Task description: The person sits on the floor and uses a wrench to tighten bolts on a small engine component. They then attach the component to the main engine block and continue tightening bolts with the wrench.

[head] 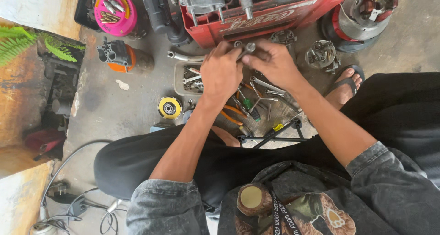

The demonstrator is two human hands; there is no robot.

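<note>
My left hand [221, 73] and my right hand [275, 63] meet above the floor, both closed around a small metal tool or socket piece [248, 47] between them. Its round steel end pokes out between my fingers. Just beyond my hands stands a red plastic crate [266, 16] with a grey engine part on top. Below my hands lies a heap of wrenches and pliers [256, 97] on the concrete.
A pink round lid with bolts [115, 13] sits at the far left, an orange-and-grey engine part [121, 55] beside it. A yellow disc [169, 107], a small parts tray [190, 79], a stator-like round part [366, 10], my sandalled foot [346, 84], cables [68, 203] lie around.
</note>
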